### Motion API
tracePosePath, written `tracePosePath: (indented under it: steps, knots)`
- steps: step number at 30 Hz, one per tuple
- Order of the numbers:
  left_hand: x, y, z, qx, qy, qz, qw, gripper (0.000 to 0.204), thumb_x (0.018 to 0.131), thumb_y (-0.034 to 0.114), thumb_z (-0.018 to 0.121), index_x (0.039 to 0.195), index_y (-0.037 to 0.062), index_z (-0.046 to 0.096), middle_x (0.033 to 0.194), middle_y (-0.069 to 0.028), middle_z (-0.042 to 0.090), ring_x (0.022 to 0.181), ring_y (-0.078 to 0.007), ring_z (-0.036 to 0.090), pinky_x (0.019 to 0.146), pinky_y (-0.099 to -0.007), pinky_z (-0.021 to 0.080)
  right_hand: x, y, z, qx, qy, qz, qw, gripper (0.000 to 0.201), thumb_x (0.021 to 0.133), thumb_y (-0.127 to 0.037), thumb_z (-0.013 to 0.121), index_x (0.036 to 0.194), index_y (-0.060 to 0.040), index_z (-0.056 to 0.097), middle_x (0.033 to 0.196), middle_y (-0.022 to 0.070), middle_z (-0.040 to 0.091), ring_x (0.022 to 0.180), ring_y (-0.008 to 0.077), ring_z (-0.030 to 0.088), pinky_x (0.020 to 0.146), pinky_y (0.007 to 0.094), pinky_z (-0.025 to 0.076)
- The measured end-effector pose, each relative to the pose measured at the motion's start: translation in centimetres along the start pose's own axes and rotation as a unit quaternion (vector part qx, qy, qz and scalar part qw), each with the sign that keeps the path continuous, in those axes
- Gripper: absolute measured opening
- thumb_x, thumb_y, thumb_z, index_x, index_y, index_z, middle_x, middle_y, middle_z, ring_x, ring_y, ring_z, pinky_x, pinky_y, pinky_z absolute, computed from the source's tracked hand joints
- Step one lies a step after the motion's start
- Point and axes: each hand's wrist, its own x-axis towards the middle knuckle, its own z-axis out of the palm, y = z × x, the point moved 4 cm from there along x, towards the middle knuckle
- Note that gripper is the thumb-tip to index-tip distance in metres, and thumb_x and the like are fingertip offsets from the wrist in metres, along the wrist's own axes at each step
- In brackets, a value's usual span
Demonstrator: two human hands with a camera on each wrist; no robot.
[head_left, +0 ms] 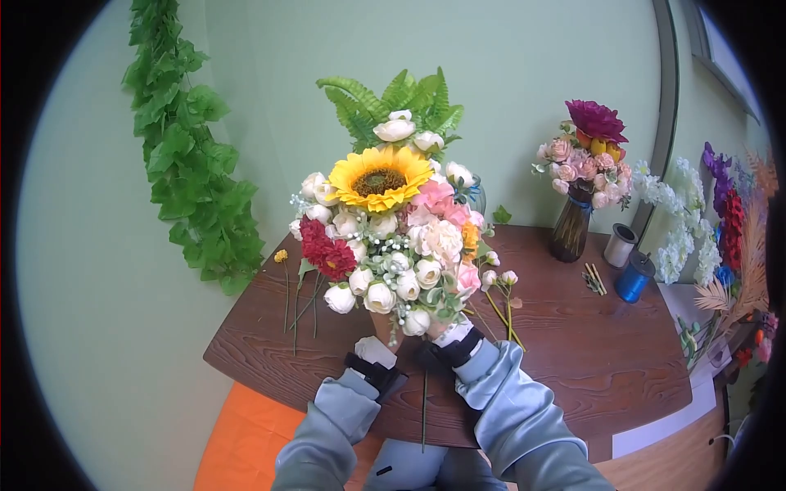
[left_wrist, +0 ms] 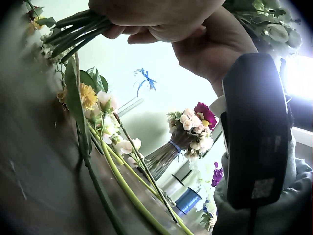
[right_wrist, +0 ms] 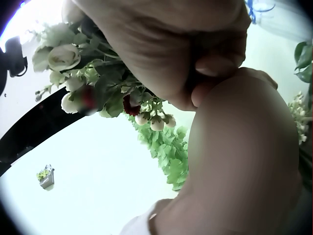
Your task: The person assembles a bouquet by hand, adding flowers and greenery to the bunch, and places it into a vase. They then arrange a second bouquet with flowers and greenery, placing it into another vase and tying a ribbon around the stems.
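Note:
A large bouquet point(head_left: 393, 245) of artificial flowers stands in front of me, with a sunflower point(head_left: 378, 180), white roses, pink and dark red blooms and fern leaves. My left hand point(head_left: 383, 327) grips it below the blooms. The right hand point(head_left: 440, 329) is up against the left one with curled fingers, holding the bouquet at the same place. In the head view the flowers cover most of both hands. Green stem ends point(left_wrist: 73, 34) stick out past the fist in the left wrist view. The right wrist view has white roses point(right_wrist: 66, 58) beside the right hand point(right_wrist: 161, 44).
Loose stems point(head_left: 303, 303) lie left on the brown table point(head_left: 573, 344), and white-budded stems point(head_left: 503, 303) lie right. Behind stand a vase point(head_left: 571, 233) of flowers, a white spool point(head_left: 620, 244) and a blue ribbon spool point(head_left: 635, 278). More flowers point(head_left: 725, 237) are at far right.

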Motion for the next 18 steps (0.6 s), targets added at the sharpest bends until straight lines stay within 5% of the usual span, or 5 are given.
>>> tracePosePath:
  steps: [9, 18]
  knots:
    - [0.1, -0.7, -1.8, -0.046, 0.014, -0.016, 0.999, 0.016, 0.087, 0.021, 0.052, 0.099, 0.0094, 0.052, 0.086, -0.0065, 0.053, 0.08, -0.0205, 0.05, 0.07, -0.0329, 0.042, -1.9, 3.6, -1.5, 0.072, -0.01, 0.072, 0.995, 0.041, 0.091, -0.012, 0.05, 0.131, -0.0086, 0.039, 0.122, 0.0064, 0.048, 0.113, 0.0205, 0.047, 0.1, 0.0352, 0.036]
    - [-0.3, -1.9, -4.4, -0.101, 0.042, -0.035, 0.993, 0.014, 0.088, 0.021, 0.051, 0.097, 0.0097, 0.05, 0.083, -0.0058, 0.053, 0.077, -0.0191, 0.05, 0.068, -0.0318, 0.042, -6.3, 2.6, -3.2, -0.05, -0.035, 0.037, 0.997, 0.04, 0.092, -0.012, 0.049, 0.13, -0.0087, 0.04, 0.122, 0.0068, 0.048, 0.113, 0.0213, 0.047, 0.1, 0.0356, 0.036]
